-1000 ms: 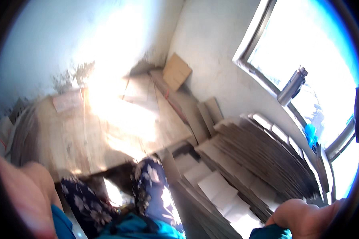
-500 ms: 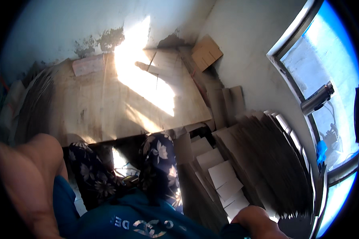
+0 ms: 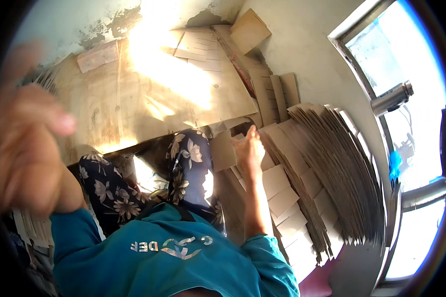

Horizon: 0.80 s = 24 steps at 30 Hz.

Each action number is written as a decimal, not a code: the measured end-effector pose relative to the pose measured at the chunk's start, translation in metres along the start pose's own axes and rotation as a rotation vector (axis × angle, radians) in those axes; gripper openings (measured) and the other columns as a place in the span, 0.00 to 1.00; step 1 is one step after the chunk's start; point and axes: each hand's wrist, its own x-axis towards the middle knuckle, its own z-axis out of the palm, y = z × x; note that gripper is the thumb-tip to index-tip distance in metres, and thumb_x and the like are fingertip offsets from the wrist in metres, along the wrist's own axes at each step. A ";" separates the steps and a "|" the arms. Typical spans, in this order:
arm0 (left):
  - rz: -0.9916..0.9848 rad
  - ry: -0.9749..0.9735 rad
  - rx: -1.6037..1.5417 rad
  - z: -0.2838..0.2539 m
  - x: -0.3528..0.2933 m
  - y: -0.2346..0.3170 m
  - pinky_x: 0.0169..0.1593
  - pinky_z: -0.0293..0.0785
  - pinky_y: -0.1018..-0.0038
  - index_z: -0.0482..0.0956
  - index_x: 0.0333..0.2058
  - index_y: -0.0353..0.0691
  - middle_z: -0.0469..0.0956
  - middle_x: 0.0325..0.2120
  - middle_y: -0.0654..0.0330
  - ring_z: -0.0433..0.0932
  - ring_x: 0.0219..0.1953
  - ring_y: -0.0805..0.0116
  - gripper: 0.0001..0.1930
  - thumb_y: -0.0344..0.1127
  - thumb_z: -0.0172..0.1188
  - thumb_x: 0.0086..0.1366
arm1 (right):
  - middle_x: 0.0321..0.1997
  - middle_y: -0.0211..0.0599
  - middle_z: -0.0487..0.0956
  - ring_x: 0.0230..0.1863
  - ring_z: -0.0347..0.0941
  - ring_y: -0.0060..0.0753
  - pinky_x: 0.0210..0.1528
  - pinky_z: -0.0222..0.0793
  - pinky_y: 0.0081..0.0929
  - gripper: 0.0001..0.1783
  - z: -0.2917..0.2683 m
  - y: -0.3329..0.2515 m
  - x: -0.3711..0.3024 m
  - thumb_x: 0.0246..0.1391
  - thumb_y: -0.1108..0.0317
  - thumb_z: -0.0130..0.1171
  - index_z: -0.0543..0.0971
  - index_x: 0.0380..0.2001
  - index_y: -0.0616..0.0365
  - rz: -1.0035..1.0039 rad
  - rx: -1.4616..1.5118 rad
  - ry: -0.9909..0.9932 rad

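Observation:
My left hand (image 3: 32,133) is raised close to the camera at the left, large and smeared by motion, so its grip does not show. My right hand (image 3: 249,149) is at the near right corner of the wooden board table (image 3: 99,111), over flat brown cardboard pieces (image 3: 276,187). Its fingers are curled in; what they hold, if anything, is hidden. Beside that hand, next to my knee, stands a cardboard piece (image 3: 223,151).
A tall stack of cardboard sheets (image 3: 339,171) leans at the right under the window (image 3: 396,59). A pinkish block (image 3: 98,56) and scored cardboard (image 3: 203,44) lie on the table's far side. A cardboard piece (image 3: 250,30) leans in the corner. A metal cylinder (image 3: 392,98) juts at the window.
My left hand has come up into view at the left. My right arm has reached forward from the lower edge to the cardboard by the table corner. The view has shifted somewhat.

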 end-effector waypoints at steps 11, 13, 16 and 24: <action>-0.826 -0.709 0.530 0.000 -0.276 -0.062 0.39 0.72 0.61 0.74 0.43 0.33 0.77 0.32 0.48 0.76 0.35 0.51 0.18 0.26 0.60 0.50 | 0.17 0.42 0.78 0.18 0.76 0.33 0.26 0.74 0.28 0.08 0.062 0.059 0.001 0.32 0.75 0.57 0.82 0.21 0.59 -0.184 0.219 -0.323; -0.875 -0.715 0.533 -0.012 -0.316 -0.055 0.43 0.70 0.61 0.75 0.41 0.33 0.77 0.33 0.48 0.75 0.38 0.51 0.17 0.27 0.60 0.50 | 0.19 0.43 0.78 0.16 0.74 0.31 0.23 0.71 0.28 0.08 0.000 0.043 0.020 0.34 0.76 0.54 0.80 0.21 0.61 -0.124 0.262 -0.425; -0.937 -0.650 0.532 -0.014 -0.340 -0.057 0.47 0.67 0.61 0.76 0.39 0.34 0.77 0.33 0.50 0.73 0.40 0.53 0.16 0.28 0.60 0.49 | 0.22 0.46 0.77 0.24 0.75 0.38 0.32 0.71 0.33 0.08 -0.103 0.029 0.048 0.38 0.75 0.53 0.80 0.25 0.60 -0.201 0.224 -0.365; -1.084 -0.612 0.530 -0.008 -0.338 -0.064 0.46 0.67 0.61 0.77 0.39 0.36 0.77 0.29 0.51 0.74 0.37 0.53 0.17 0.29 0.62 0.47 | 0.15 0.37 0.75 0.12 0.73 0.27 0.12 0.67 0.20 0.09 -0.202 -0.006 0.141 0.48 0.75 0.49 0.76 0.32 0.67 -0.044 0.497 0.177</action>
